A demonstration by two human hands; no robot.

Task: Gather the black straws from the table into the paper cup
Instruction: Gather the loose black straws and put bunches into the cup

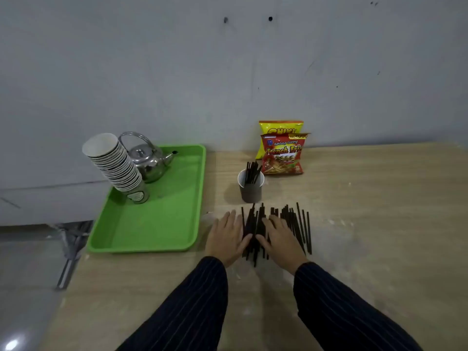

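Now both my hands flat on table (pixel 367 198), palms down, fingers spread. Left hand (pixel 226 236) at left edge of black straws (pixel 291 221); right hand (pixel 281 239) lying on top of pile. Thumbs pinching in on middle bunch, nothing lifted. Paper cup (pixel 250 191) just beyond pile, several straws standing inside. Green tray (pixel 152 224) to left.

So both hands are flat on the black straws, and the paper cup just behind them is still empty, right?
Not quite. The head view shows the paper cup already holds several black straws. The rest stands: the left hand and right hand lie flat on the loose straws.
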